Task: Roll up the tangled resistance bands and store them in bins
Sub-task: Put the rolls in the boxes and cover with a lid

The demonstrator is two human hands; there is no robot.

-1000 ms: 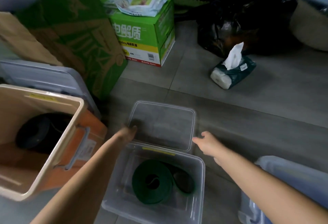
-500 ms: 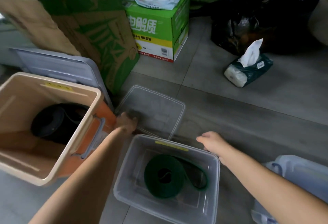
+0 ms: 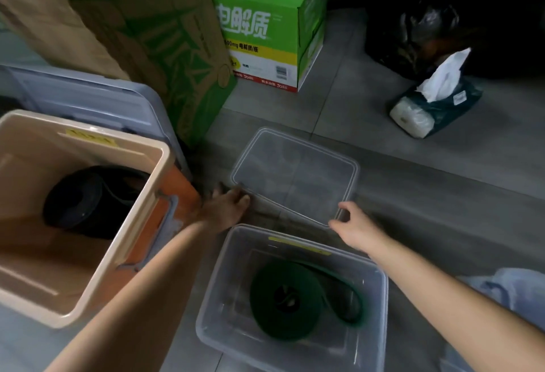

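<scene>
A rolled green resistance band [image 3: 286, 301] lies inside a clear plastic bin [image 3: 380, 298] on the floor in front of me. Its clear lid [image 3: 295, 177] lies flat on the floor just beyond the bin. My left hand [image 3: 227, 209] grips the lid's near left corner. My right hand [image 3: 356, 228] pinches the lid's near right corner between thumb and fingers. A rolled black band [image 3: 85, 197] sits in a beige bin [image 3: 88, 283] to the left.
A grey-blue lid [image 3: 88, 100] leans behind the beige bin against a green and brown carton [image 3: 165, 41]. A green box [image 3: 271, 32], a tissue pack [image 3: 433, 103] and black bags [image 3: 427, 29] stand farther back. Another pale bin [image 3: 519, 289] shows at the right edge.
My right hand moved forward from above the clear bin's rim to the lid's near right corner and closed on it. My left hand stayed at the lid's left corner.
</scene>
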